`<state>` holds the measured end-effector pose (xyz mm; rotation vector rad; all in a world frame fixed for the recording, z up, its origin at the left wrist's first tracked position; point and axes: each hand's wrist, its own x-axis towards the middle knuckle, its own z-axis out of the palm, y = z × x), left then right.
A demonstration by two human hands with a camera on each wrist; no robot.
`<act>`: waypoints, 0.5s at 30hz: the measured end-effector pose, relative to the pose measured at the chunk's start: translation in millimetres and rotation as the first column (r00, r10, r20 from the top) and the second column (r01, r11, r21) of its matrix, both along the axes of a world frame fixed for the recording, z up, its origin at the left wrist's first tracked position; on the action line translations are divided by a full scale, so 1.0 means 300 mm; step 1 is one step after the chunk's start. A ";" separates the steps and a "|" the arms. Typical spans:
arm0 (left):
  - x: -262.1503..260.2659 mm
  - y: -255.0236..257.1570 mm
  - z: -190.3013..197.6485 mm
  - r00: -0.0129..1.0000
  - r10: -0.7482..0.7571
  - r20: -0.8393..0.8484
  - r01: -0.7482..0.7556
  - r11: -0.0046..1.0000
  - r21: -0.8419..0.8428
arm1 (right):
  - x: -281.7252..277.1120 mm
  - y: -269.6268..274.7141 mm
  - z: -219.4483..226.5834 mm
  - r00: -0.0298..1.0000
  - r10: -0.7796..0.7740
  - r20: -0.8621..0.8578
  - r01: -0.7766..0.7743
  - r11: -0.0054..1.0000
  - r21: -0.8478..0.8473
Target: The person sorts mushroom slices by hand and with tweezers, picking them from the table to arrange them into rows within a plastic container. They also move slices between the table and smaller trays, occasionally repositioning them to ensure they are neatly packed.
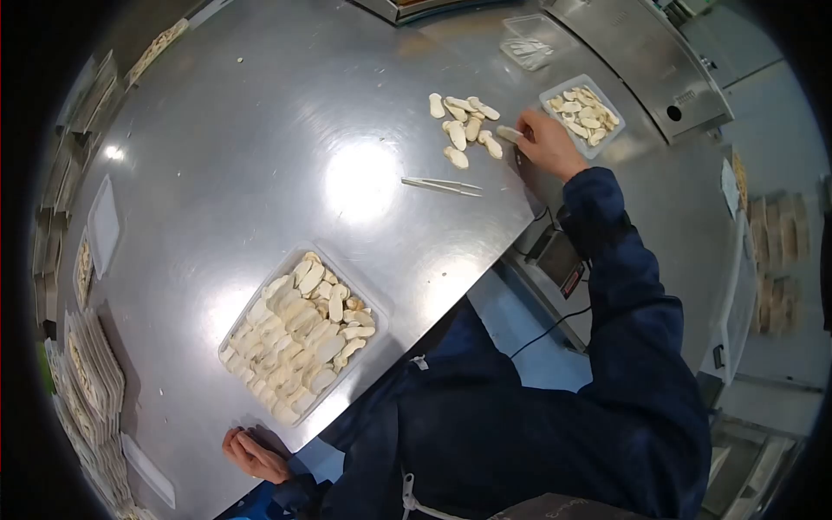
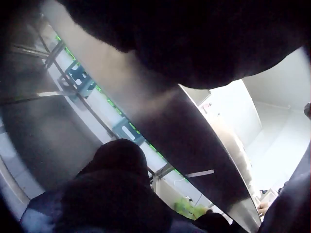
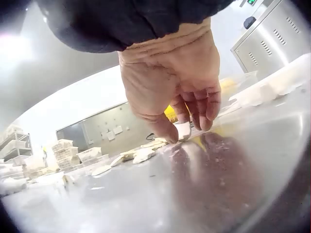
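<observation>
My right hand (image 1: 551, 146) pinches a pale mushroom-like slice (image 1: 509, 133) between thumb and fingers, just right of a loose group of similar slices (image 1: 472, 128). In the right wrist view, the right hand (image 3: 177, 82) points down, with the slice (image 3: 183, 130) at its fingertips close to the metal surface. My left hand (image 1: 256, 454) rests at the table's near edge, fingers loosely curled and holding nothing. Above it stands a clear tray (image 1: 381, 322) filled with overlapping slices (image 1: 299, 334). The left wrist view does not plainly show the left hand.
Tweezers (image 1: 442, 186) lie below the loose slices. A smaller tub of slices (image 1: 620, 121) stands right of the right hand, with a clear box (image 1: 527, 54) behind it. Stacked trays (image 1: 91, 373) line the left side. A scale (image 1: 559, 260) sits beyond the table's right edge.
</observation>
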<state>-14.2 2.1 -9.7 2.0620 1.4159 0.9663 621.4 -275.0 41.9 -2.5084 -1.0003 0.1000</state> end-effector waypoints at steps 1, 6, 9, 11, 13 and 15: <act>-0.008 0.003 -0.004 1.000 -0.004 0.001 0.004 1.000 -0.004 | -0.001 -0.015 0.002 0.999 -0.031 0.029 0.032 0.999 -0.033; -0.006 0.004 0.003 0.999 -0.016 -0.041 0.017 1.000 0.023 | -0.038 -0.023 0.031 0.959 -0.032 0.283 0.036 0.999 -0.007; 0.004 0.001 0.007 0.998 -0.013 -0.056 0.016 0.999 0.050 | -0.100 0.039 0.011 0.951 0.104 0.291 -0.115 0.993 0.022; 0.005 -0.001 0.009 0.998 -0.021 -0.067 0.025 0.998 0.060 | -0.125 0.066 -0.013 0.963 0.081 0.258 -0.098 0.994 0.053; 0.012 -0.004 0.012 0.998 -0.025 -0.056 0.028 0.998 0.062 | -0.129 0.078 -0.025 0.963 0.081 0.258 -0.097 0.994 0.052; 0.003 0.000 0.002 0.999 -0.026 -0.045 0.029 0.998 0.059 | -0.109 0.059 -0.038 0.966 0.096 0.241 -0.116 0.991 0.068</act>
